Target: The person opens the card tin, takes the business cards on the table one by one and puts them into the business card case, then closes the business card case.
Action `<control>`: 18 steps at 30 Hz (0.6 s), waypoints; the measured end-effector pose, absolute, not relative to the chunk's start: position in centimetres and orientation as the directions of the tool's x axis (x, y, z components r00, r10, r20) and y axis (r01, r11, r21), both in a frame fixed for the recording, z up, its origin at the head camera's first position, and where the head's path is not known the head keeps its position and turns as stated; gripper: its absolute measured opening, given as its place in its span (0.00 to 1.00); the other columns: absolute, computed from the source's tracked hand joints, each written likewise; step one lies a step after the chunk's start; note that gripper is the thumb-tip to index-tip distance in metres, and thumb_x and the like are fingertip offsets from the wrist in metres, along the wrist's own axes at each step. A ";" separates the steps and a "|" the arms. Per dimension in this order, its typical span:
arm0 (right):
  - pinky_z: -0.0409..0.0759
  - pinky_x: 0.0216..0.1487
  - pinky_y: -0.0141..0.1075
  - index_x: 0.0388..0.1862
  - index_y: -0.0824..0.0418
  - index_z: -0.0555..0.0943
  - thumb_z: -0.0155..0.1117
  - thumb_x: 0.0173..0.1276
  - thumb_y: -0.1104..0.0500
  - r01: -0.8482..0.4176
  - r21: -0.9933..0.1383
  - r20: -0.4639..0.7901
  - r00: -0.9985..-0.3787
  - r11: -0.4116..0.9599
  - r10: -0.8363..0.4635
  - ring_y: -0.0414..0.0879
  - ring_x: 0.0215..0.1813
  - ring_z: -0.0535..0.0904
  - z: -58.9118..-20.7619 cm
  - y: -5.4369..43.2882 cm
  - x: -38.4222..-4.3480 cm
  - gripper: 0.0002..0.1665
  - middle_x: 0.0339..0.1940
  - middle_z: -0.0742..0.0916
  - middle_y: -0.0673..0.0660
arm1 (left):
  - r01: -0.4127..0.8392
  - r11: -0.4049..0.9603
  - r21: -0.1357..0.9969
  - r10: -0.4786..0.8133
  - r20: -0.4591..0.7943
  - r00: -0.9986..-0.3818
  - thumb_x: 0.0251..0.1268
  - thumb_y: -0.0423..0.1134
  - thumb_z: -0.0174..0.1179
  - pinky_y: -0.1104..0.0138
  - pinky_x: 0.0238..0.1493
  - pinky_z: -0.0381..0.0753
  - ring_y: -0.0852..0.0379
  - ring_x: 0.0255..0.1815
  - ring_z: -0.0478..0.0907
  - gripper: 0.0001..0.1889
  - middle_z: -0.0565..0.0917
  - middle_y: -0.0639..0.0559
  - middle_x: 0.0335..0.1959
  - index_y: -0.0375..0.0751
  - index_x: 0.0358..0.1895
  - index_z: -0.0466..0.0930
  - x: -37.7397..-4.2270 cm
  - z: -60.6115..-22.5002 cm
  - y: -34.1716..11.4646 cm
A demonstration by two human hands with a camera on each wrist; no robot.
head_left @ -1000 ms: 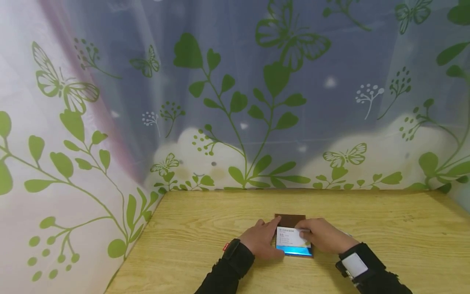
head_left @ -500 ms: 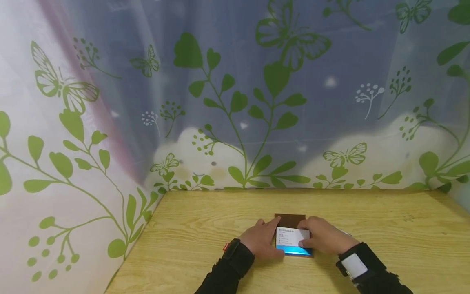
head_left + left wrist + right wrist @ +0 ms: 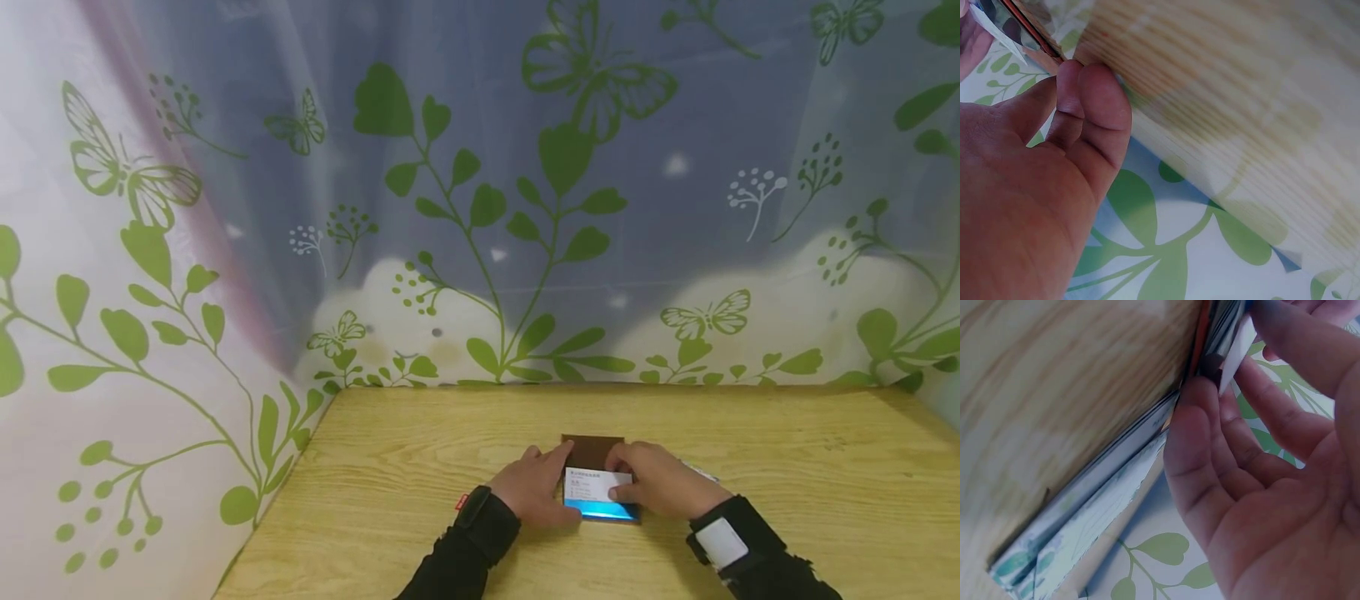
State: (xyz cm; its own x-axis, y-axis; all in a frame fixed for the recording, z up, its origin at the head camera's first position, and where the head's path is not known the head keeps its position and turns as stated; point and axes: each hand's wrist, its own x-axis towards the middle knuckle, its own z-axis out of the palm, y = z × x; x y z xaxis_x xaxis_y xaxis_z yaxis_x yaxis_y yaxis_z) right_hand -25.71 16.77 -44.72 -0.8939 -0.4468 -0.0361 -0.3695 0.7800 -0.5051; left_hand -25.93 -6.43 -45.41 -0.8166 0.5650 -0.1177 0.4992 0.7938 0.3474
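A brown card holder (image 3: 592,450) lies flat on the wood-grain table in the head view. On it is a white business card (image 3: 588,483) with small print, a shiny blue band (image 3: 592,510) showing along its near side. My left hand (image 3: 528,492) presses along the holder's left side, index finger near the far corner and thumb near the front. In the left wrist view, the fingertips (image 3: 1094,84) meet the holder's edge. My right hand (image 3: 663,479) pinches the card's right side, thumb on top. The right wrist view shows the card's white edge (image 3: 1238,353) between thumb and fingers.
A flat printed white and green packet (image 3: 1091,531) lies beside the right hand, mostly hidden behind it in the head view. A patterned curtain (image 3: 480,208) with leaves and butterflies closes off the table's back and left. The wood-grain table (image 3: 420,433) extends around both hands.
The card has shifted slightly toward me, so less white shows above the blue band. The right thumb has moved down near the card's right edge. The left hand stays put.
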 end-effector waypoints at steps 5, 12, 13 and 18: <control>0.79 0.41 0.41 0.40 0.58 0.83 0.75 0.67 0.60 -0.410 -0.524 -0.012 -0.873 0.747 -0.488 0.40 0.37 0.77 -44.7 16.9 -25.6 0.08 0.34 0.83 0.47 | 0.494 0.798 0.346 0.561 -0.125 -0.819 0.62 0.57 0.70 0.62 0.58 0.78 0.47 0.70 0.69 0.50 0.74 0.50 0.74 0.45 0.83 0.55 -25.9 -45.4 -6.4; 0.76 0.36 0.35 0.39 0.60 0.84 0.71 0.70 0.63 -0.472 -0.558 0.026 -0.832 0.683 -0.554 0.37 0.34 0.75 -44.9 17.4 -25.7 0.03 0.32 0.82 0.46 | 0.485 0.792 0.371 0.561 -0.129 -0.818 0.62 0.57 0.69 0.62 0.56 0.78 0.47 0.71 0.68 0.50 0.73 0.50 0.75 0.47 0.84 0.54 -25.8 -45.4 -6.6; 0.76 0.35 0.35 0.39 0.60 0.84 0.70 0.70 0.63 -0.479 -0.557 0.030 -0.828 0.678 -0.560 0.37 0.34 0.75 -44.9 17.4 -25.7 0.03 0.32 0.82 0.46 | 0.485 0.791 0.373 0.562 -0.127 -0.818 0.62 0.57 0.69 0.62 0.56 0.78 0.47 0.71 0.69 0.50 0.73 0.50 0.75 0.47 0.84 0.54 -25.8 -45.4 -6.6; 0.75 0.34 0.35 0.36 0.58 0.85 0.69 0.72 0.62 -0.507 -0.559 0.043 -0.809 0.657 -0.587 0.36 0.32 0.74 -44.9 17.5 -25.7 0.02 0.31 0.82 0.44 | 0.488 0.792 0.368 0.563 -0.127 -0.817 0.63 0.57 0.68 0.62 0.57 0.78 0.46 0.71 0.68 0.50 0.73 0.50 0.75 0.46 0.84 0.54 -25.8 -45.4 -6.6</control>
State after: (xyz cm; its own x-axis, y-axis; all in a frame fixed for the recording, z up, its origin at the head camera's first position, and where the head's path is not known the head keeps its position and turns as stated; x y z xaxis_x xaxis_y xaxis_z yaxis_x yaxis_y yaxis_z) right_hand -25.72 17.52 -44.91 -0.8085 -0.5869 0.0434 -0.5066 0.6566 -0.5588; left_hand -25.82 -6.57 -45.44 -0.8170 0.5626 -0.1268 0.4880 0.7915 0.3680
